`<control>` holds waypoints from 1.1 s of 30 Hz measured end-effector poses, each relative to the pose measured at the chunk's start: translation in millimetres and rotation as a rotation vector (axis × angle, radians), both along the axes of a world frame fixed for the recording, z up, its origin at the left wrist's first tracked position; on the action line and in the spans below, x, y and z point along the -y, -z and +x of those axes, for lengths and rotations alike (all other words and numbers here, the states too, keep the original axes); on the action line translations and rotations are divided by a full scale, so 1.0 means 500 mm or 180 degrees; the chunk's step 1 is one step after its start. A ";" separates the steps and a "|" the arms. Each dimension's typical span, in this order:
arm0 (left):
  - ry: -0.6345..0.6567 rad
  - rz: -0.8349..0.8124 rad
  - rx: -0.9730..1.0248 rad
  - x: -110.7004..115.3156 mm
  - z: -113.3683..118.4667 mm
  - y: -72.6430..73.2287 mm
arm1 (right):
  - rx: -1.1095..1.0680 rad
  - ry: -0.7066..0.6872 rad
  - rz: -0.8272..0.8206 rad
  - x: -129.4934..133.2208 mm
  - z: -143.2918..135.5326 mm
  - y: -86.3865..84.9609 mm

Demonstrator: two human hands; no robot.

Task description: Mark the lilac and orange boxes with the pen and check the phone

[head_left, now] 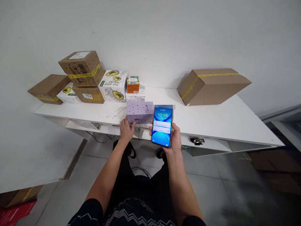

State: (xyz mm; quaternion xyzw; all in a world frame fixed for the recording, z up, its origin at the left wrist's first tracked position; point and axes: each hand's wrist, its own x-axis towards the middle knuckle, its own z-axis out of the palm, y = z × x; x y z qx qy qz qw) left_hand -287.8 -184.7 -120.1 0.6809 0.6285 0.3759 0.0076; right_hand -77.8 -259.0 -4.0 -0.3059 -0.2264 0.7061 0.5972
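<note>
My right hand (176, 136) is wrapped round a smartphone (161, 127), its lit blue screen facing up and showing 10:18. Just left of the phone, a purple box (139, 112) with small dark marks sits at the front edge of the white table (202, 121). My left hand (127, 129) touches the front left corner of this box, with its fingers apart. The phone covers the box's right end. Behind the purple box, a small orange and green box (133, 84) rests on a white box (135, 96).
Avocado-printed white boxes (113, 86) and taped brown cartons (82, 70), some stacked, stand at the left. A large brown carton (207, 89) stands at the back right. Below the tabletop, a shelf holds a dark, shiny item (197, 141). Walls border the back and left.
</note>
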 end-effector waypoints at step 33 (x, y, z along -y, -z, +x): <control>0.0088 0.0018 0.0102 0.001 -0.004 0.001 | 0.4471 -0.1322 0.1747 -0.284 0.042 -0.018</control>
